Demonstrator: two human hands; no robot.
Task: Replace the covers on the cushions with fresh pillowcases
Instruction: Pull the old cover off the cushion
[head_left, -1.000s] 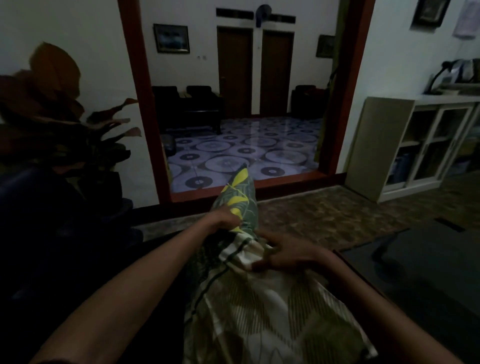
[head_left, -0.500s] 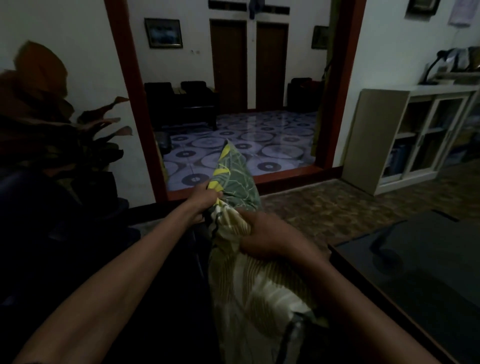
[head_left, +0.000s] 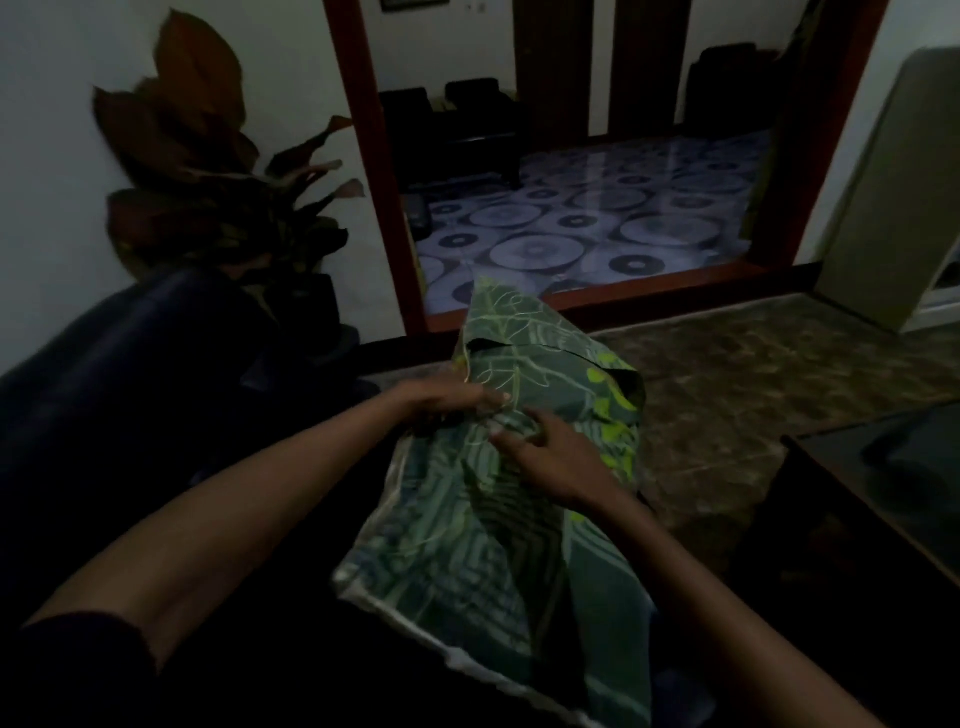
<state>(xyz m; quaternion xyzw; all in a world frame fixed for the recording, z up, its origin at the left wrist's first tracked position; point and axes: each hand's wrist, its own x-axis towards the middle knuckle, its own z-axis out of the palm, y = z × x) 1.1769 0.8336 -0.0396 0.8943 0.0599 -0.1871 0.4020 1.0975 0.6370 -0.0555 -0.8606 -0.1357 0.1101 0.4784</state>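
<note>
Head | left hand (head_left: 453, 399) grip pinching pillowcase (head_left: 524, 457) | right hand (head_left: 545, 453) loose atop

Dim light is leaving the room murky. A potted plant (head_left: 218, 171) is standing against the white wall (head_left: 47, 156), beside a red-framed doorway (head_left: 387, 208) opening onto a circle-patterned floor (head_left: 597, 234). Dark armchairs (head_left: 447, 119) are sitting beyond; a pale cabinet (head_left: 898, 197) is standing right.
</note>
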